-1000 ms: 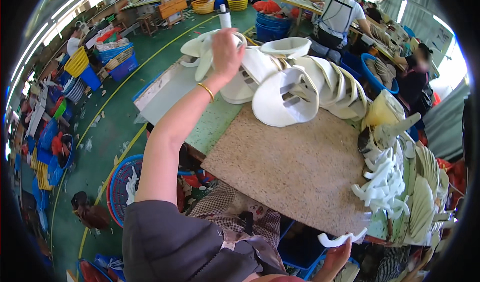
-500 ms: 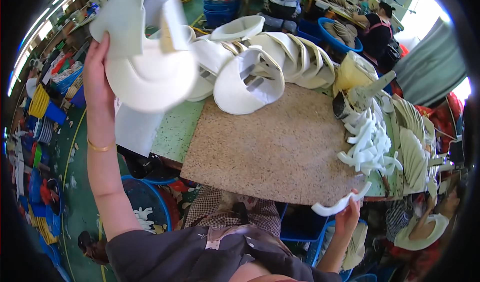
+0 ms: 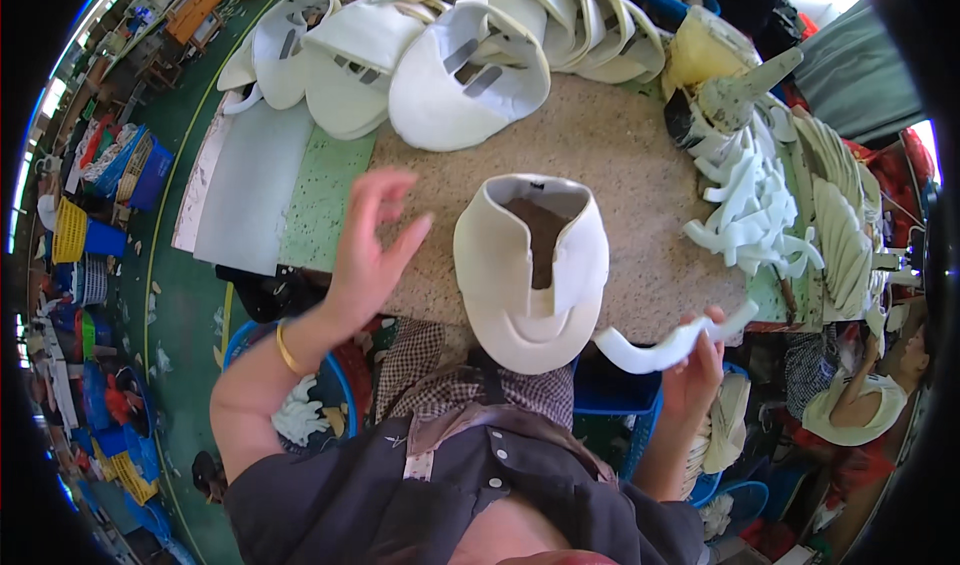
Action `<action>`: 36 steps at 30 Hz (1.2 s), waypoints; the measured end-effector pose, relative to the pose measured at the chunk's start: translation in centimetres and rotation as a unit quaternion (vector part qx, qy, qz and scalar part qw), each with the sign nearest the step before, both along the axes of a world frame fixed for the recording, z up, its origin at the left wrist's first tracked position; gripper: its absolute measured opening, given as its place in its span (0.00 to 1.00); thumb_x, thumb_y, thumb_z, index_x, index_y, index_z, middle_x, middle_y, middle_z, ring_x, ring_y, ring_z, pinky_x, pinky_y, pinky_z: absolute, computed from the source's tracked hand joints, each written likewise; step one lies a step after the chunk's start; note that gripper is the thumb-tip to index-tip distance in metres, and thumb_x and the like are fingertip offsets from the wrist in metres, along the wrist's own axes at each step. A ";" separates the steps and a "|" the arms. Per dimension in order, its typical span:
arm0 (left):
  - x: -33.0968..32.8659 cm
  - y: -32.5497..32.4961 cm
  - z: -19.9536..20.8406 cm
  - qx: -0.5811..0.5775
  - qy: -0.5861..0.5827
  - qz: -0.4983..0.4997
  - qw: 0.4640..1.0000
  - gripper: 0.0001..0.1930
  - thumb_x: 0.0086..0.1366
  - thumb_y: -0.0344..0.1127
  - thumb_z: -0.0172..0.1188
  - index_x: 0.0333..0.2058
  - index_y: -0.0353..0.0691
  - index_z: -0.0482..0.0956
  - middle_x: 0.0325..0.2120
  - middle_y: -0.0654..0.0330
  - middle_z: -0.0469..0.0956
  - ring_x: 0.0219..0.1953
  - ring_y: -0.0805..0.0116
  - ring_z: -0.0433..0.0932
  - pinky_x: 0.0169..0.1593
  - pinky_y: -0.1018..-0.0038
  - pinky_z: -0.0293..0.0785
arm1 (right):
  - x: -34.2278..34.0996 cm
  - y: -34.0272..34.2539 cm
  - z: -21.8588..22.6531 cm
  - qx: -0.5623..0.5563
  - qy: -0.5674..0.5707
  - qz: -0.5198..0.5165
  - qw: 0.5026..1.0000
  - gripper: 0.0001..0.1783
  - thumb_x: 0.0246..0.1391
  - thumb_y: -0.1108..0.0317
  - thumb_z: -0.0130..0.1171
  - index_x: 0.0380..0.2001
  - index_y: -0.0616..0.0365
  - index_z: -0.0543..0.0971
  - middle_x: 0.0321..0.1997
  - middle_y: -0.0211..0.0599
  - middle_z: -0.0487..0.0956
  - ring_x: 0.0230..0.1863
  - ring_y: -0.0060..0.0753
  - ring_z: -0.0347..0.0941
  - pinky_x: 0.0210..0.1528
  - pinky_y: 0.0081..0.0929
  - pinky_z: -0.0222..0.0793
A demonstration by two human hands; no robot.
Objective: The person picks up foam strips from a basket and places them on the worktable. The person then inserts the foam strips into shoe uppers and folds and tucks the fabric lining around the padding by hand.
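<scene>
A white, cap-shaped padded piece with a rounded brim and a slit (image 3: 482,285) lies at the near edge of the brown speckled board (image 3: 620,185), its brim overhanging my lap. To its left hovers my left hand (image 3: 375,250), fingers apart and holding nothing. My right hand (image 3: 697,370), at the board's near right corner, grips a curved white foam strip (image 3: 643,358) between thumb and fingers. More such strips form a pile (image 3: 750,210) on the right of the table. Similar white cap-shaped pieces (image 3: 455,95) stand in a row along the far side.
A pot with a brush-like handle (image 3: 730,95) stands at the back right. Stacked cream pieces (image 3: 835,225) lie along the right edge. A pale sheet (image 3: 250,185) covers the table's left end. Below are blue tubs (image 3: 345,405). Another person (image 3: 850,395) sits at right.
The cap-shaped piece has come down from the upper left onto the board, and my left hand has let go of it. My right hand still holds the strip. The view has tilted downward.
</scene>
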State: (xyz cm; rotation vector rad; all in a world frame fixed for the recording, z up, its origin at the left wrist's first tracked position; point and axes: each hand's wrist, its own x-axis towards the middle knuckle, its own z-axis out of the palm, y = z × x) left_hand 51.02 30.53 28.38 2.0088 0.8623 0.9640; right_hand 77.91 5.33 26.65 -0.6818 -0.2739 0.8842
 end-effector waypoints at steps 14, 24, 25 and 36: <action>5.8 1.9 0.6 -0.080 0.112 -0.274 0.952 0.10 0.58 0.28 0.58 0.39 0.33 0.79 0.33 0.54 0.79 0.33 0.70 0.79 0.38 0.77 0.75 | -11.2 12.1 -1.2 -0.118 -0.231 -0.016 0.966 0.18 0.51 0.80 0.58 0.46 0.63 0.70 0.36 0.36 0.77 0.33 0.23 0.75 0.38 0.20 0.72; 5.4 1.9 0.2 -0.090 0.070 -0.291 0.950 0.10 0.58 0.25 0.56 0.39 0.32 0.77 0.34 0.55 0.77 0.32 0.69 0.78 0.36 0.77 0.73 | -9.4 12.5 -1.7 -0.206 -0.429 -0.091 0.875 0.13 0.46 0.78 0.62 0.39 0.61 0.76 0.34 0.34 0.78 0.34 0.25 0.74 0.37 0.21 0.69; 5.4 1.8 0.3 -0.062 0.068 -0.294 0.952 0.09 0.59 0.26 0.56 0.39 0.32 0.77 0.34 0.54 0.77 0.31 0.68 0.78 0.35 0.76 0.73 | -9.4 12.6 -1.7 -0.207 -0.430 -0.091 0.874 0.13 0.46 0.78 0.62 0.39 0.61 0.76 0.34 0.34 0.78 0.34 0.25 0.74 0.37 0.21 0.69; 6.2 1.4 1.3 -0.004 0.141 -0.330 0.934 0.15 0.58 0.28 0.57 0.44 0.32 0.72 0.34 0.54 0.72 0.36 0.63 0.74 0.39 0.73 0.71 | -8.4 13.3 -1.8 -0.191 -0.578 -0.121 0.784 0.13 0.46 0.77 0.62 0.38 0.59 0.77 0.32 0.36 0.79 0.32 0.26 0.76 0.33 0.21 0.70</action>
